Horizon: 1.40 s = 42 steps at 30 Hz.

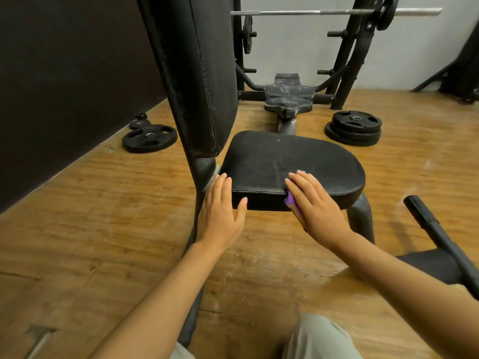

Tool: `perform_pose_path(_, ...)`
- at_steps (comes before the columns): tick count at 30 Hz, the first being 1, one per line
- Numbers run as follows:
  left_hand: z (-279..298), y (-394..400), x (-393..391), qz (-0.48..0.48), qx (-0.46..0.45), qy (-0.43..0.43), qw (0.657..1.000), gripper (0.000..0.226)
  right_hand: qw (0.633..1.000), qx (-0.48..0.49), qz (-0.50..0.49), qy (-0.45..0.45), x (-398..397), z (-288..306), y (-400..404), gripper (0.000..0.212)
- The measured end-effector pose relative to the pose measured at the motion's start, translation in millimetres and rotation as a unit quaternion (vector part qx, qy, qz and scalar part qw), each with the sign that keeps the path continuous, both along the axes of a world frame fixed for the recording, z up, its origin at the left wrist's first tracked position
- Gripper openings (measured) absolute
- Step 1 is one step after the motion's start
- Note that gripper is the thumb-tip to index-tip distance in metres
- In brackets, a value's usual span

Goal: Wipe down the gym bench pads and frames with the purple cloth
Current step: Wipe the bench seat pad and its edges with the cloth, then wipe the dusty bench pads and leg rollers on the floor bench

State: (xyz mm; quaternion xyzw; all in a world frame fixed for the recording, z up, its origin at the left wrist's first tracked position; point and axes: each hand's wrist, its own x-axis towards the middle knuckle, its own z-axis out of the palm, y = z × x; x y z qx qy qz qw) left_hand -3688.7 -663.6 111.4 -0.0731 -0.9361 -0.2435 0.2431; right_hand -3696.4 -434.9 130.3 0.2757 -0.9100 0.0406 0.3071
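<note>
A black seat pad lies in front of me, dusty on top, with an upright black back pad rising at its left. My left hand rests flat with straight fingers on the seat pad's near left corner. My right hand presses the purple cloth against the pad's near edge; only small bits of cloth show under the palm and past the fingertips. The grey metal frame runs down under the seat at right and up behind the back pad at left.
Black weight plates lie on the wooden floor at left and stacked at right. A second dusty bench with a barbell rack stands behind. A black handle slants at the right. A dark wall panel fills the left.
</note>
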Motion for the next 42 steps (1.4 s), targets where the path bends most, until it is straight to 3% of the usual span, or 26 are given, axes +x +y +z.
perform_pose_path(4, 21.2, 3.3, 15.3, 0.015, -0.014, -0.066, 0.998, 0.062, 0.993, -0.004, -0.008, -0.117, 3.9, 18.2, 0.7, 0.049)
perform_pose_path(7, 47.0, 11.1, 31.0, 0.022, -0.019, -0.142, 0.989, 0.061, 0.974, -0.059, -0.01, -0.219, 8.5, 42.0, 2.5, 0.049)
perform_pose_path(15, 172.2, 68.0, 77.2, -0.001, -0.019, -0.283, 0.959, 0.063, 0.915, -0.142, 0.006, -0.378, 62.3, 157.3, 57.3, 0.045)
perform_pose_path(21, 280.7, 146.1, 102.5, -0.032, -0.013, -0.336, 0.941, 0.061, 0.876, -0.207, -0.041, -0.433, 116.0, 258.2, 137.9, 0.046)
perform_pose_path(26, 329.9, 212.8, 96.9, -0.074, -0.025, -0.357, 0.931, 0.057, 0.854, -0.227, -0.081, -0.461, 130.0, 298.0, 211.4, 0.047)
perform_pose_path(35, 345.1, 302.2, 35.3, -0.143, -0.041, -0.351, 0.925, 0.046, 0.836, -0.258, -0.153, -0.46, 72.6, 323.1, 296.0, 0.045)
perform_pose_path(42, 322.5, 352.2, -93.1, -0.175, -0.063, -0.378, 0.907, 0.056, 0.82, -0.251, -0.2, -0.475, -30.3, 314.0, 348.0, 0.047)
